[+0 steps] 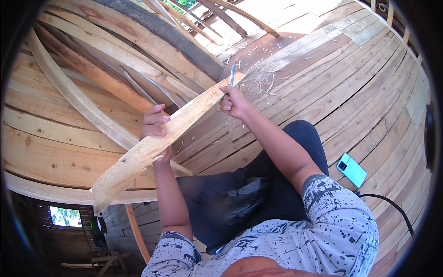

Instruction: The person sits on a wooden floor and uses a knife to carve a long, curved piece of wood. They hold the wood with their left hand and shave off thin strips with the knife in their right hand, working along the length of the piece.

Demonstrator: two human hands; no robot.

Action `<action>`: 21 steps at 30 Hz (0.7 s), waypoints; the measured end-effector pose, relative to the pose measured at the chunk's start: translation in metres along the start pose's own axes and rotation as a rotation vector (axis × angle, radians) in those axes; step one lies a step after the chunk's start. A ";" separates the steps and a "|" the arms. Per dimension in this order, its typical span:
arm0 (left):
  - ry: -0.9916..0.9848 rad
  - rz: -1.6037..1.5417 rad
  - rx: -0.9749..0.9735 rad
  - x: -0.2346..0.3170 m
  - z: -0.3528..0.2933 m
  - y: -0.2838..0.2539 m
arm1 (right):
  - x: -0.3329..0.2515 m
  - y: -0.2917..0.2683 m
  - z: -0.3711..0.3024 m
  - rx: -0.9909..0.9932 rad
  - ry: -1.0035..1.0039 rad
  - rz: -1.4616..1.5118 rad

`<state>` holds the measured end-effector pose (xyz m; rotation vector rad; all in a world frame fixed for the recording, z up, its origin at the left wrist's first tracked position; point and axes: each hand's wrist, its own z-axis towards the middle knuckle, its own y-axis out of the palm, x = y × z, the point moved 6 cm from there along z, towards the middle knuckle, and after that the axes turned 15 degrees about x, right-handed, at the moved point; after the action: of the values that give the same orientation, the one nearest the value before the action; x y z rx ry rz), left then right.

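A long, pale wooden plank [189, 113] with a rough, bark-like lower end slants across in front of me, its far end narrow. My left hand [155, 123] is closed around its middle, fingers on the far left edge and thumb side underneath. Near the narrow end, my right hand [235, 102] is pinched shut on a slim blue, pen-like thing [232, 76] that stands up from the fist against the plank's edge. Whether it is a pen or a small blade I cannot tell.
Several curved boards and ribs [78, 104] rise on the left. Wood shavings [270, 83] litter the plank floor [350, 87] ahead. To my right lie a light-blue phone [352, 170] and a black cable [397, 207]. My bent leg [302, 138] in dark trousers is beneath my right arm.
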<state>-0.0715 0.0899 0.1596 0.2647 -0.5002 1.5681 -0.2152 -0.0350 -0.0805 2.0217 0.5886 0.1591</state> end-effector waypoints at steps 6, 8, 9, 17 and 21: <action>-0.746 0.345 -0.107 -0.059 -0.053 -0.072 | -0.074 0.023 -0.046 0.080 -0.521 0.041; -1.044 0.570 -0.497 -0.084 -0.116 -0.105 | -0.097 0.044 -0.076 0.076 -0.674 -0.014; -1.011 0.768 -0.809 -0.078 -0.138 -0.108 | -0.109 0.056 -0.093 0.075 -0.758 -0.041; -1.219 0.362 -0.700 -0.022 -0.098 -0.104 | -0.139 0.173 -0.151 0.008 -1.518 -0.722; -0.917 0.219 -0.324 0.005 -0.011 -0.081 | -0.113 0.216 -0.150 -0.254 -1.850 -0.914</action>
<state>0.0100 0.0990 0.1649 0.7009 -1.5193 1.4814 -0.2926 -0.0551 0.1943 0.7787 0.1281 -1.8168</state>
